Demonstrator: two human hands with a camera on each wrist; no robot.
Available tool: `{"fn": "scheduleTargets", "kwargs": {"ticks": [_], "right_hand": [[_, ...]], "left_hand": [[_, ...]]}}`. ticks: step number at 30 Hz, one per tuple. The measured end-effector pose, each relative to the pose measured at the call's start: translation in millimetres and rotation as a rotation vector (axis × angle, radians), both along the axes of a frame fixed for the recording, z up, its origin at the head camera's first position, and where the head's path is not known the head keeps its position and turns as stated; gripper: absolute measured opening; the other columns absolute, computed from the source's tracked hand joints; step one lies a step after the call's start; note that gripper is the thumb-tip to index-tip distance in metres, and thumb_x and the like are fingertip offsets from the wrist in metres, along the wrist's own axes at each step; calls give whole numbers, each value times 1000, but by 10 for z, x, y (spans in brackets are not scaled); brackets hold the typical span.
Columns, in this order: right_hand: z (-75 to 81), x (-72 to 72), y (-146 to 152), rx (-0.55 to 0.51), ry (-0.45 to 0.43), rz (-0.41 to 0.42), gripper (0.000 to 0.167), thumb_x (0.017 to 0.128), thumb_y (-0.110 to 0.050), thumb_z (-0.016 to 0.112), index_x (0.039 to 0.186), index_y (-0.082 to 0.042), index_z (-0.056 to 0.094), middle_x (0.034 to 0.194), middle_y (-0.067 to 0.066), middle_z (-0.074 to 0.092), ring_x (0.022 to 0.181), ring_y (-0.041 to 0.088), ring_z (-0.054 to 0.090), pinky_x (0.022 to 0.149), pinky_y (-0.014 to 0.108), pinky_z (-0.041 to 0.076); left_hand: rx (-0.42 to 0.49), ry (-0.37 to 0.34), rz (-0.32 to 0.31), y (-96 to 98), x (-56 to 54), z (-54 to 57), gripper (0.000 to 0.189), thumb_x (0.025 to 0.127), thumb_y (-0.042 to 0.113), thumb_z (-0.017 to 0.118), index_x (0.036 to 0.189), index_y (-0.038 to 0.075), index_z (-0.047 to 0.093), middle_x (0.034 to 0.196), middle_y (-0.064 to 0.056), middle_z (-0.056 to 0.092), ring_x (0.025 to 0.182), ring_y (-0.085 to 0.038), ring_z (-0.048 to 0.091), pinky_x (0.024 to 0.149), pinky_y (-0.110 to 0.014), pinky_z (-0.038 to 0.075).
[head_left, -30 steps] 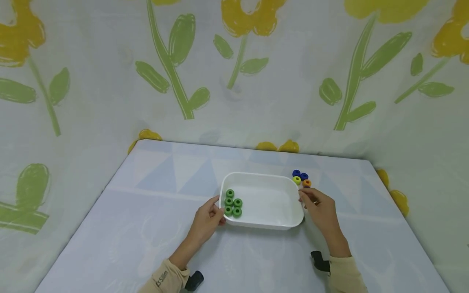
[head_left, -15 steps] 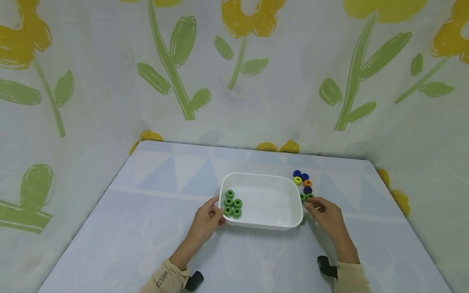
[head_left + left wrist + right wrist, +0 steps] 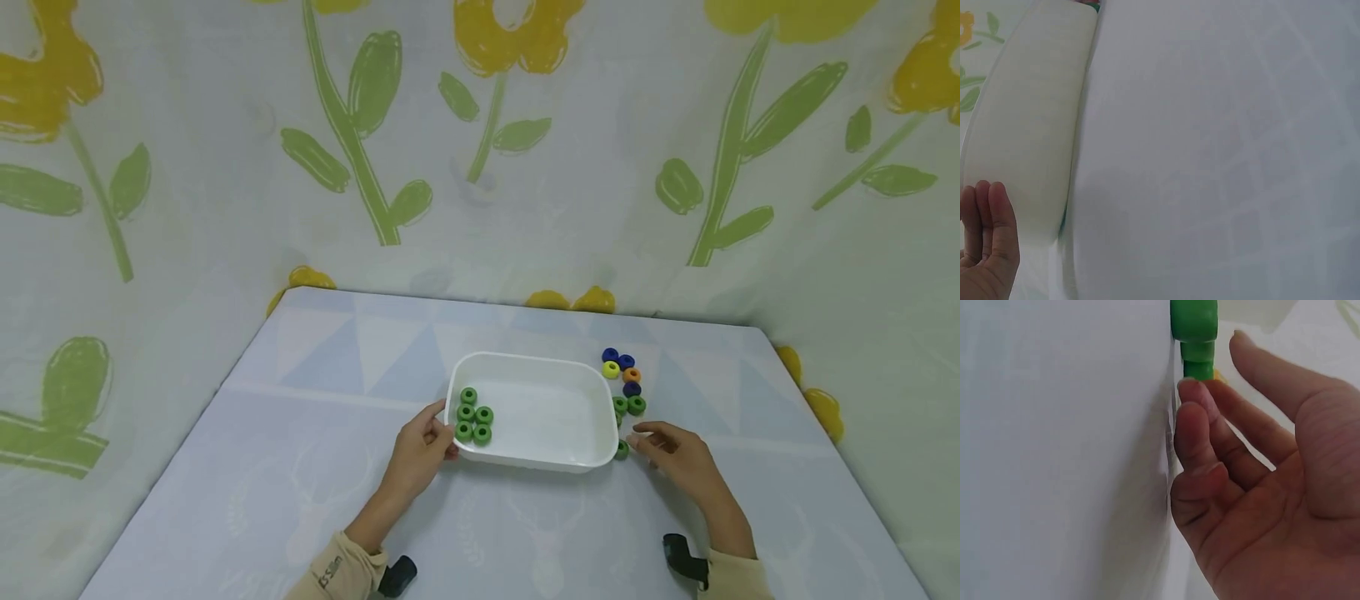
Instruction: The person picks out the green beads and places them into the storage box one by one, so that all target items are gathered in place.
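Note:
My left hand (image 3: 418, 446) grips the left end of a white plastic tray (image 3: 555, 412), thumb at the rim and fingers by the outer wall. Several green beads (image 3: 483, 415) with dark holes lie inside, grouped at the tray's left. In the left wrist view, fingers (image 3: 999, 219) lie against the tray's pale outer side (image 3: 1029, 119). My right hand (image 3: 684, 462) is off the tray's right end, holding nothing, thumb and index finger apart. Its fingertips are close to a green bead (image 3: 622, 450) beside the tray; green beads (image 3: 1194, 322) also show past the fingers in the right wrist view.
Along the tray's right end lie more green beads (image 3: 636, 406). Farther back are dark blue beads (image 3: 627, 362), a yellow bead (image 3: 611, 369) and an orange bead (image 3: 632, 375). The pale patterned tabletop (image 3: 337, 350) meets a flower-print cloth (image 3: 570, 167) behind.
My right hand has left the tray's right rim and come nearer and to the right, uncovering green beads and a dark blue one. The left hand keeps its grip, with the tray nearly still.

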State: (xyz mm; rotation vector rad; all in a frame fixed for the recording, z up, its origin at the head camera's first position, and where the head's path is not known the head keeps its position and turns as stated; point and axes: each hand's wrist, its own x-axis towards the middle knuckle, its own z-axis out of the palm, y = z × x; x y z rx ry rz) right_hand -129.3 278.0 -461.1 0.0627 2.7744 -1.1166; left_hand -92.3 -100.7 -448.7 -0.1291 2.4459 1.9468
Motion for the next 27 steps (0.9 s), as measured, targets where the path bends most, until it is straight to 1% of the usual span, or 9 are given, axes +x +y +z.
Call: {"fn": "scheduleTargets", "kwargs": {"ticks": [3,7,12,17,20,23,27], "right_hand": [[-6,8,5,2,-20,25,46,93,-36,72,128,-8,66,103,9,71,80,12,61,62,25,53],[4,8,-31,20,-33,51,48,86,-32,79,126,-9,67,98,7,70,82,13,61,65,25,52],[11,18,-93,42,-20,75,49,83,-31,82,124,-8,68,94,5,70,82,14,60,66,26,50],[-22,16,-132,64,-3,79,45,84,-28,82,122,-8,69,92,4,68,82,15,59,65,25,49],[-32,17,-133,90,5,59,44,85,-29,81,122,-8,69,94,6,69,84,16,61,66,25,50],[-19,32,-115,99,-1,22,45,88,-31,78,124,-7,68,100,9,71,89,19,65,66,25,53],[4,41,-72,82,-1,-11,50,91,-37,73,128,-5,65,108,14,72,92,22,69,66,26,56]], "left_hand": [[7,-1,2,-10,-2,4,50,99,6,57,146,-7,44,85,-13,65,77,-16,68,69,-25,62],[21,-3,2,-19,-6,4,50,99,4,58,146,-6,45,85,-14,65,76,-17,68,70,-25,62],[24,-5,-2,-22,5,5,50,99,4,58,146,-6,45,85,-14,64,76,-16,67,70,-24,62],[27,-12,-3,-22,23,10,51,99,5,58,146,-6,44,85,-13,65,76,-15,67,70,-25,62],[44,-18,-9,-22,31,9,51,99,5,58,147,-6,44,86,-13,64,76,-16,67,71,-26,63],[59,-20,-18,-19,37,13,51,99,6,58,147,-6,43,87,-14,64,77,-16,67,71,-27,63],[59,-21,-26,-16,40,19,51,99,6,57,147,-6,43,87,-14,64,78,-17,68,72,-28,63]]}}
